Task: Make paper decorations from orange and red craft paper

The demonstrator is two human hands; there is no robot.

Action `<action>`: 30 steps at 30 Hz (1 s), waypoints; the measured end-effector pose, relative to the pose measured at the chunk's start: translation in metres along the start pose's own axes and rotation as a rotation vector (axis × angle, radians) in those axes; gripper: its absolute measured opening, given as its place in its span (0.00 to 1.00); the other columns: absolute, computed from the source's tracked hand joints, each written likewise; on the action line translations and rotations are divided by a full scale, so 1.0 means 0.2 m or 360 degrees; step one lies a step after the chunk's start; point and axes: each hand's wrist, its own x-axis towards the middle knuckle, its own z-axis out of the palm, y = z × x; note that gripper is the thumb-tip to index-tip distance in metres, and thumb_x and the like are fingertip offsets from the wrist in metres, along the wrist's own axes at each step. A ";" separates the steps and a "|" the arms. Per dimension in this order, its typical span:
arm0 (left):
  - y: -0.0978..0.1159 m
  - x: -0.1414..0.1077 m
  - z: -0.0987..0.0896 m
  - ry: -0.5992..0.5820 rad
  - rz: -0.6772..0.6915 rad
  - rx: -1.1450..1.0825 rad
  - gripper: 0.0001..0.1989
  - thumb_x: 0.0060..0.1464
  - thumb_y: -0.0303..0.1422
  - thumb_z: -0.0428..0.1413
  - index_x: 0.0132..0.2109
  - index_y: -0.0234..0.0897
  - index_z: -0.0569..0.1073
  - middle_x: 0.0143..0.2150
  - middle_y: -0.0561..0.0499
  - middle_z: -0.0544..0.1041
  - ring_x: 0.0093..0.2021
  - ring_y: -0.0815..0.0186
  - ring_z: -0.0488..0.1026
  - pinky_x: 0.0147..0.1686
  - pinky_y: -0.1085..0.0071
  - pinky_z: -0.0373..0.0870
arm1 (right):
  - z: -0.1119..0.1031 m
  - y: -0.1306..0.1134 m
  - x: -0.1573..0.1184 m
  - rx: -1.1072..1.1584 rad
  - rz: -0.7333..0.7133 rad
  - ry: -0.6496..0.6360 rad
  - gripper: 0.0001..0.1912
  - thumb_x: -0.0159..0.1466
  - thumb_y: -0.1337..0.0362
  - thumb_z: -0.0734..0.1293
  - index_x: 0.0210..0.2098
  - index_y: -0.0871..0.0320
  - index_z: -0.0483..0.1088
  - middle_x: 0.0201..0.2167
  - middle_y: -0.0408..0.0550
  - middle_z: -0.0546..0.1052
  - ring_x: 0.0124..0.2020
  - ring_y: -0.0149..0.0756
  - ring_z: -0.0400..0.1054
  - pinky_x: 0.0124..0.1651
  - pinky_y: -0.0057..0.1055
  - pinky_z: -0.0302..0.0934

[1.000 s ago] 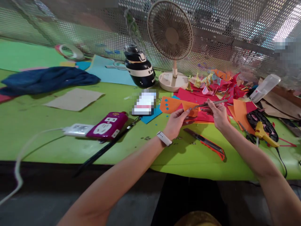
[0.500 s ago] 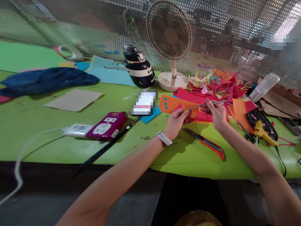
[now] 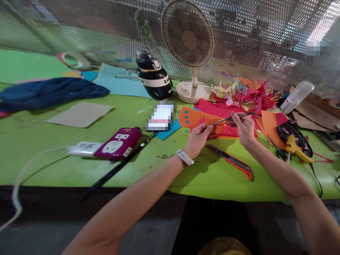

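Just beyond the utility knife (image 3: 231, 159), the left hand (image 3: 197, 141) has thumb and fingers nearly together, pinching orange paper (image 3: 219, 129). Also past that knife, the right hand (image 3: 245, 129) closes its fingers around slim tweezers (image 3: 235, 117), tip by the left thumb.

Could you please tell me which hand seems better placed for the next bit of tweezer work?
Probably the right hand: it grips the tweezers, whose tip points toward the left hand, and the left hand is occupied with the orange paper.
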 end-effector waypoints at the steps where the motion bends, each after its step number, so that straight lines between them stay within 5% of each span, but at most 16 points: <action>1: 0.00 0.00 0.00 -0.0006 -0.0007 -0.0001 0.17 0.43 0.45 0.68 0.32 0.37 0.75 0.31 0.52 0.79 0.33 0.65 0.78 0.34 0.71 0.79 | 0.00 -0.01 0.00 -0.0008 -0.0042 -0.0007 0.22 0.54 0.42 0.71 0.32 0.56 0.72 0.25 0.45 0.80 0.30 0.39 0.79 0.27 0.28 0.70; 10: -0.01 0.00 0.00 -0.0069 -0.0041 0.0110 0.14 0.48 0.42 0.66 0.38 0.37 0.78 0.36 0.47 0.82 0.36 0.61 0.80 0.34 0.69 0.79 | -0.03 -0.06 0.01 -0.0046 -0.0164 -0.0040 0.19 0.58 0.44 0.70 0.33 0.54 0.73 0.27 0.45 0.80 0.32 0.37 0.79 0.32 0.29 0.72; 19: -0.04 0.01 -0.03 -0.0207 0.0076 0.0240 0.24 0.48 0.49 0.64 0.46 0.35 0.76 0.40 0.46 0.81 0.41 0.58 0.80 0.35 0.67 0.80 | -0.02 -0.06 0.02 0.0049 -0.0169 0.0000 0.21 0.55 0.43 0.72 0.32 0.55 0.71 0.24 0.42 0.79 0.27 0.36 0.78 0.28 0.28 0.70; 30: -0.05 0.00 -0.02 -0.0226 0.0128 0.0183 0.20 0.49 0.47 0.63 0.42 0.36 0.74 0.40 0.49 0.79 0.40 0.62 0.78 0.37 0.65 0.81 | -0.02 -0.04 0.03 0.0203 -0.0031 0.0110 0.19 0.55 0.45 0.72 0.30 0.55 0.71 0.25 0.43 0.81 0.28 0.37 0.78 0.26 0.28 0.69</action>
